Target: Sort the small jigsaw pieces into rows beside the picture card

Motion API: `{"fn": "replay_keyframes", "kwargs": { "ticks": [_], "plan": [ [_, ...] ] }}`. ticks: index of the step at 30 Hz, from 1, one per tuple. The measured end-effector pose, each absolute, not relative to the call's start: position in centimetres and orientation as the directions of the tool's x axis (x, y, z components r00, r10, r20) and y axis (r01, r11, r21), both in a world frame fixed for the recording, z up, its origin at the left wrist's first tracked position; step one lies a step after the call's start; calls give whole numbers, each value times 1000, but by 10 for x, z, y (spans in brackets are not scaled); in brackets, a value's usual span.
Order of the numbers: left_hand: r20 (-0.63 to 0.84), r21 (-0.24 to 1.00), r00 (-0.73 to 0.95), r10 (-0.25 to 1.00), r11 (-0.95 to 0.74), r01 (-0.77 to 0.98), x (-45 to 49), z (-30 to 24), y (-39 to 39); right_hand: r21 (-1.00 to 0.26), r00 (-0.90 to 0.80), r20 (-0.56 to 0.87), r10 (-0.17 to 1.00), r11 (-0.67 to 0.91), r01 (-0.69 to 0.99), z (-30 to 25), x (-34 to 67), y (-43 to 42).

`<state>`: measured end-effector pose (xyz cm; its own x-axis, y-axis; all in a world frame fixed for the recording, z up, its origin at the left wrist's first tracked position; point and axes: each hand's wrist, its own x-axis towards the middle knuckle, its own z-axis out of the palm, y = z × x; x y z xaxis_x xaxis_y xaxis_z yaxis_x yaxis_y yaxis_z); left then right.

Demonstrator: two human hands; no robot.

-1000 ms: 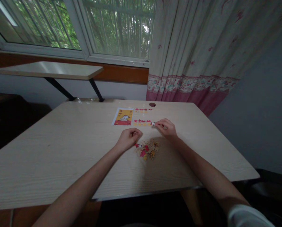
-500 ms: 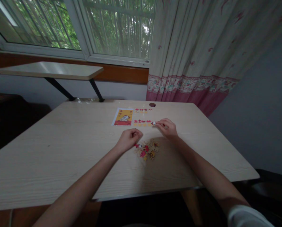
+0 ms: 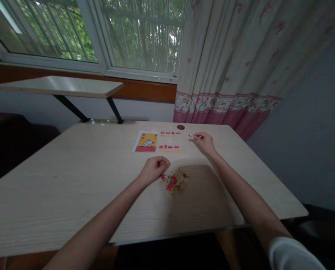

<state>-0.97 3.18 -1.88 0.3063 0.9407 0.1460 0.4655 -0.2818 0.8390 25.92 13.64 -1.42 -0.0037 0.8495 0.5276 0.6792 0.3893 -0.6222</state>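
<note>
My left hand (image 3: pixel 154 169) rests as a loose fist on the pale wooden table (image 3: pixel 72 180), just left of a small heap of loose puzzle pieces (image 3: pixel 175 181). My right hand (image 3: pixel 204 141) reaches farther out and pinches a small white puzzle piece (image 3: pixel 190 135) at its fingertips. That piece hangs right of the upper row of joined pieces (image 3: pixel 170 133). A second row of red and yellow pieces (image 3: pixel 171 149) lies below it. A yellow and red picture card (image 3: pixel 145 141) lies left of both rows.
A round cable hole (image 3: pixel 180 127) sits in the table near its far edge. Behind stand a narrow shelf on black brackets (image 3: pixel 60 86), a window (image 3: pixel 100 33) and a flowered curtain (image 3: pixel 235 60). A grey wall is on the right.
My right hand has moved up and away from the end of the lower row toward the upper row, carrying the small white piece. My left hand has stayed put.
</note>
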Motion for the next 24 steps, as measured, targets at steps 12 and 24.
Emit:
{"fn": "replay_keyframes", "kwargs": {
  "ticks": [12,24],
  "plan": [
    [151,808,297,943,-291,512,-12,-18,30,-480,-24,293,956,169,861,-31,232,189],
    [168,754,315,934,-327,570,-12,-11,29,-451,25,289,957,113,885,-39,221,208]
  ]
}}
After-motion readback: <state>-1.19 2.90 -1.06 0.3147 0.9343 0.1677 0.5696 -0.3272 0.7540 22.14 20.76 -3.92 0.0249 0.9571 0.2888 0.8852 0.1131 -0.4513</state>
